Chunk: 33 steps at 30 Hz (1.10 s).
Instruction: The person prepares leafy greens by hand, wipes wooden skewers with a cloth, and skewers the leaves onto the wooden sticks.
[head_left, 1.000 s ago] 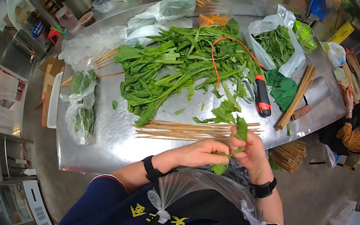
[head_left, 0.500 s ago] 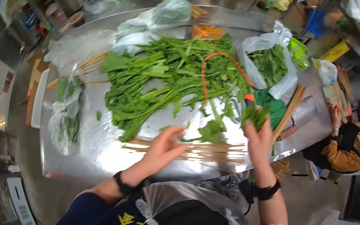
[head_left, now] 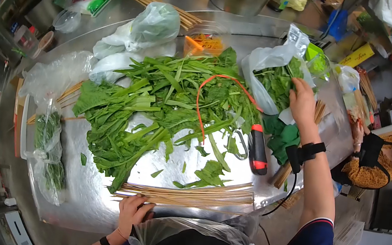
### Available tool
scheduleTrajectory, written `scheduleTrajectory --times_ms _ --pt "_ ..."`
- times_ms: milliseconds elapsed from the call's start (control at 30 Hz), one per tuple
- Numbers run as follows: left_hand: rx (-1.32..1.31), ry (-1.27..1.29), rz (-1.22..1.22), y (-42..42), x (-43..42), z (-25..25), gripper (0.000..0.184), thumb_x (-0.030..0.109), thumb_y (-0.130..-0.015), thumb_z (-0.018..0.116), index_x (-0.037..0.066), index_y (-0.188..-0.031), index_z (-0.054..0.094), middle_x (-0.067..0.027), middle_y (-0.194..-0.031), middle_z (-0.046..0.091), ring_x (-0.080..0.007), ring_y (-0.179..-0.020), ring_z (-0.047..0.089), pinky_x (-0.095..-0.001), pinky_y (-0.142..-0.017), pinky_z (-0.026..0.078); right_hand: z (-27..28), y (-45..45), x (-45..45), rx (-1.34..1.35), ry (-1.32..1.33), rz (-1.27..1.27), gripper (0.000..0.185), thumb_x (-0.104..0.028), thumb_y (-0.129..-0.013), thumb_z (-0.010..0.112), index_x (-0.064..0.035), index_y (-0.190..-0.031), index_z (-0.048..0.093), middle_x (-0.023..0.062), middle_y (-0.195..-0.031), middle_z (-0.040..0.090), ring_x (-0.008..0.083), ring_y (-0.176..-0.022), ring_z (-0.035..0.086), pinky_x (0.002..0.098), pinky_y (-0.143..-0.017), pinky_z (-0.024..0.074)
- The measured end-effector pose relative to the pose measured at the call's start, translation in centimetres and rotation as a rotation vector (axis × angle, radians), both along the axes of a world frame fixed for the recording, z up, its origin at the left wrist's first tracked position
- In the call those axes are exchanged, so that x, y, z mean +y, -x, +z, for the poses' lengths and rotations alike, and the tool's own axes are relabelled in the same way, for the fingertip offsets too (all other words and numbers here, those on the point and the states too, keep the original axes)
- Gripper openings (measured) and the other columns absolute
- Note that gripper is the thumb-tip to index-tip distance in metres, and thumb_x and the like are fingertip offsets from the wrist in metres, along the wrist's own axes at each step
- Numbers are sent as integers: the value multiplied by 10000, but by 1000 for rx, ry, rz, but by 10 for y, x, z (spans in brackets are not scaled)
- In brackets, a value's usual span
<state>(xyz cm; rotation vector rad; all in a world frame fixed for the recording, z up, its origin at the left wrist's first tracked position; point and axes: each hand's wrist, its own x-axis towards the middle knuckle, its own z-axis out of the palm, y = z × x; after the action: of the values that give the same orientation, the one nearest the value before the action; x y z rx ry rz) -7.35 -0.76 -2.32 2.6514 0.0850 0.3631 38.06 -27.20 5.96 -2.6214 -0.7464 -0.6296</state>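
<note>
My right hand (head_left: 302,102) reaches over a white plastic bag (head_left: 263,61), fingers apart and slightly bent, touching the leafy greens (head_left: 276,86) in it. My left hand (head_left: 133,211) rests at the near table edge, its fingers spread over the left ends of a row of bamboo skewers (head_left: 189,195). Its thumb is hidden. A large pile of long cut green leaves (head_left: 159,93) covers the middle of the steel table (head_left: 87,192). Beside the pile lies a tool with a black-and-red handle (head_left: 257,150), a metal hook (head_left: 240,147) and an orange-red cord (head_left: 199,97).
A clear bag of greens (head_left: 48,150) lies at left. Pale plastic bags (head_left: 152,26) and an orange-filled tub (head_left: 205,44) stand behind the pile. Green cloth (head_left: 283,139) and more skewers (head_left: 282,174) lie at right. Another person (head_left: 374,161) sits farther right.
My right hand has moved up to the bag, and the leaves it held are no longer in it. My left hand has dropped to the skewers. The view has shifted.
</note>
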Motion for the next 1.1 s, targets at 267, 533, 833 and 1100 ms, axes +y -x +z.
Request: scheduleTrajectory --times_ms 267,533,833,1100 --pt "86 -23 -15 9 1 -12 309 260 -655 666 191 -953 622 -30 -1037 526 -228 -1022 477 -387 -861 299 -57 -60 -16 -49 174 1 353 -3 -696 490 -40 -1045 528 132 -1066 568 297 -958 543 400 -813 425" --pt "91 -19 -13 0 0 0 283 257 -658 656 189 -931 627 -14 -1029 525 -207 -1023 480 -366 -857 296 18 8 -1 -125 88 -47 417 -174 -671 658 -71 -1053 528 97 -1041 562 284 -933 547 380 -782 439" --pt "11 -11 -1 0 -6 -3 329 145 -601 681 142 -923 612 -47 -1010 523 -240 -1011 478 -387 -846 307 -17 -33 -63 211 -173 -390 355 -146 -672 593 -113 -1025 598 134 -893 575 300 -791 576 408 -697 463" --pt "26 -20 5 -1 -7 3 317 125 -613 660 118 -923 597 -65 -1017 514 -254 -1003 472 -398 -844 312 25 -67 -98 303 -512 -442 415 17 -711 469 -87 -1110 512 117 -740 575 220 -684 587 299 -594 485"
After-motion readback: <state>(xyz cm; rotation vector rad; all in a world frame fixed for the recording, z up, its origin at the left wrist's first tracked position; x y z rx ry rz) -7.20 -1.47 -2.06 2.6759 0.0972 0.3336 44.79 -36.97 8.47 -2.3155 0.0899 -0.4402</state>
